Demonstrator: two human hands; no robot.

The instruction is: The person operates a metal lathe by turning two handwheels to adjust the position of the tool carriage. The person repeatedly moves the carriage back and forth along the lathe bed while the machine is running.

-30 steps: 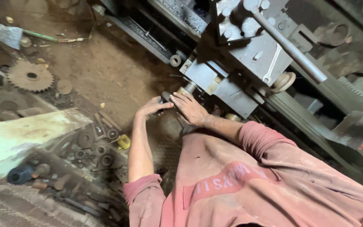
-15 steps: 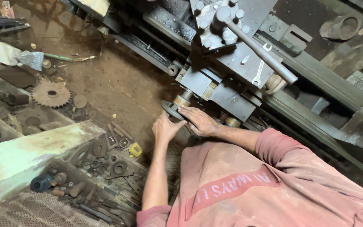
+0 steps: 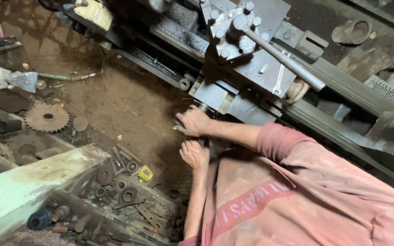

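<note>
My right hand (image 3: 193, 122) is closed over the top of a dark handwheel (image 3: 178, 129) on the front of a grey lathe carriage (image 3: 233, 98). The wheel is mostly hidden under my fingers. Just below, my left hand (image 3: 195, 154) is curled in a grip on the lower part of the same wheel, its forearm rising from the bottom edge. My faded red shirt (image 3: 297, 196) fills the lower right. A long steel lever (image 3: 283, 59) sticks out from the tool post above my hands.
A toothed sprocket (image 3: 46, 117) lies on the dirt floor at the left. A pale green beam (image 3: 28, 182) crosses the lower left. Beside it sits a heap of rusty rings, bolts and a small yellow object (image 3: 145, 173). The lathe bed (image 3: 343, 86) runs diagonally to the right.
My right hand has slid left onto the top of the wheel and my left hand has dropped below it. The view has shifted slightly to the right.
</note>
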